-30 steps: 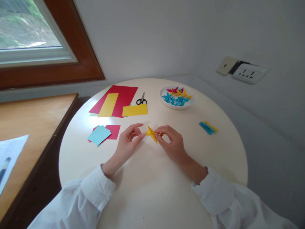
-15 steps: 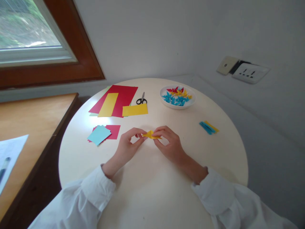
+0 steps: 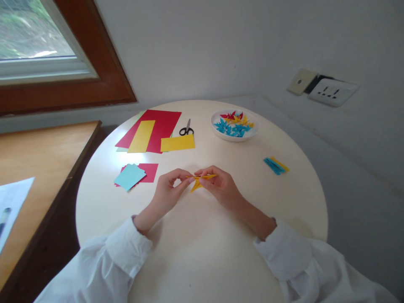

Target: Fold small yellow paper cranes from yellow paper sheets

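A yellow origami crane with thin pointed ends is held between my two hands, above the middle of the round white table. On its left side my left hand pinches it between thumb and forefinger. My right hand grips the other side, thumb in front and fingers behind. One yellow point hangs down between the thumbs, and another sticks out over the right fingers. My fingertips hide part of the folds.
Behind stand a white dish of blue, yellow and red folded cranes and black-handled scissors. Yellow strips and red sheets lie back left, light blue squares nearer. Folded blue strips rest at right.
The crane has been turned in my fingers, so a point now hangs downward and another reaches right. My right thumb has moved up onto its front. The view has shifted slightly.
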`<action>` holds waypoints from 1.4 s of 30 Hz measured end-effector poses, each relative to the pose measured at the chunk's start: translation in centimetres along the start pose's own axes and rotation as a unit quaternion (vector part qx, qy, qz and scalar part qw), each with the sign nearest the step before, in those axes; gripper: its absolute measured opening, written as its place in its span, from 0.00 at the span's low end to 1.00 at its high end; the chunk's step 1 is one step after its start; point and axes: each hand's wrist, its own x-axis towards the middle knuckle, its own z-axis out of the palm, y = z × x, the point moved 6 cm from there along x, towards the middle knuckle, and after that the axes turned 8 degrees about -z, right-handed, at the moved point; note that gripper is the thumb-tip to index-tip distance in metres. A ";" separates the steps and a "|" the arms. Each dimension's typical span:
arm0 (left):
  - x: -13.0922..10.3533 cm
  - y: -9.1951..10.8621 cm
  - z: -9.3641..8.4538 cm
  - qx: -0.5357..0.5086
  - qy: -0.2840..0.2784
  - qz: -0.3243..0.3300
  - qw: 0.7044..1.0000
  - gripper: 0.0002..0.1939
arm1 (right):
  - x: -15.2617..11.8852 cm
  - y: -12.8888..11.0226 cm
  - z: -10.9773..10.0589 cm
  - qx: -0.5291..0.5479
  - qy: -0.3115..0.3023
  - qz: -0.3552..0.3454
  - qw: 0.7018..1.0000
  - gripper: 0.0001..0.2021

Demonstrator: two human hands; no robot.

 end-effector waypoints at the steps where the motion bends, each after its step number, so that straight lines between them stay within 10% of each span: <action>1: 0.0 0.0 0.0 0.002 -0.002 -0.003 1.000 0.06 | 0.0 0.1 0.2 0.015 -0.004 0.008 1.000 0.11; 27: -0.1 0.4 0.2 -0.008 -0.011 -0.022 1.000 0.04 | -0.1 -1.5 -0.3 -0.074 0.026 -0.074 0.994 0.06; 42: 0.1 -0.7 0.7 -0.078 -0.060 -0.144 0.985 0.08 | -0.2 -1.8 -1.0 -0.119 0.069 -0.083 0.987 0.05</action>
